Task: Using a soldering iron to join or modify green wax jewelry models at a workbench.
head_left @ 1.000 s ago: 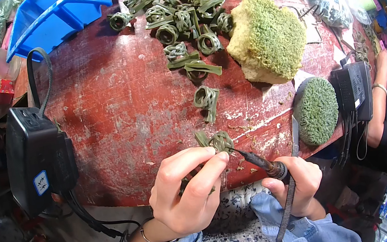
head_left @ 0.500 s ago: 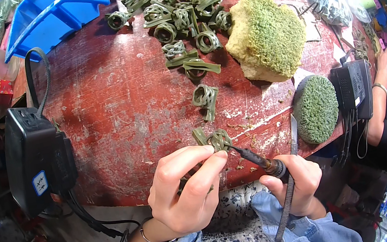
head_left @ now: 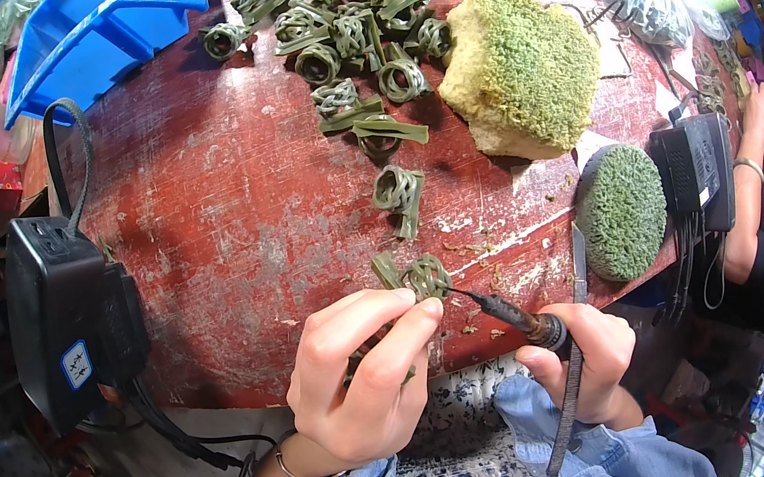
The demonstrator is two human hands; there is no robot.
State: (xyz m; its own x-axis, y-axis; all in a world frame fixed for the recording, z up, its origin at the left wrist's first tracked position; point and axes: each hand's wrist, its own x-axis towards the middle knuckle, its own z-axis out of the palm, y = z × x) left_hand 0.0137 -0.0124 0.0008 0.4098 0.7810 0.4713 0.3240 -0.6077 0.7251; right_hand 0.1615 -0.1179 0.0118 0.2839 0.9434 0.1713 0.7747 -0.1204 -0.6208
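Note:
Near the front edge of the red table, my left hand (head_left: 357,367) pinches a green openwork ring-shaped piece (head_left: 427,276) between thumb and fingertips. More green strip shows under its curled fingers, partly hidden. My right hand (head_left: 592,355) is closed around the dark handle of a soldering iron (head_left: 521,318). The iron's thin tip points left, at the right edge of the green piece; whether it touches I cannot tell. A long flat metal blade (head_left: 575,383) also runs through my right hand, its pointed end lying toward the green oval sponge-like block (head_left: 623,212).
Several similar green pieces (head_left: 350,34) lie piled at the far middle, with one piece (head_left: 399,198) nearer. A yellow-green spongy block (head_left: 525,66) stands to their right. Black power units (head_left: 70,318) (head_left: 697,174) flank the table; a blue bin (head_left: 106,42) sits far left. Another person's arm (head_left: 746,201) is at right.
The view has shifted slightly, so the table things appear a little further left. My left hand and the green piece sit slightly left; the iron's tip shows a bit more plainly. Both grips are the same.

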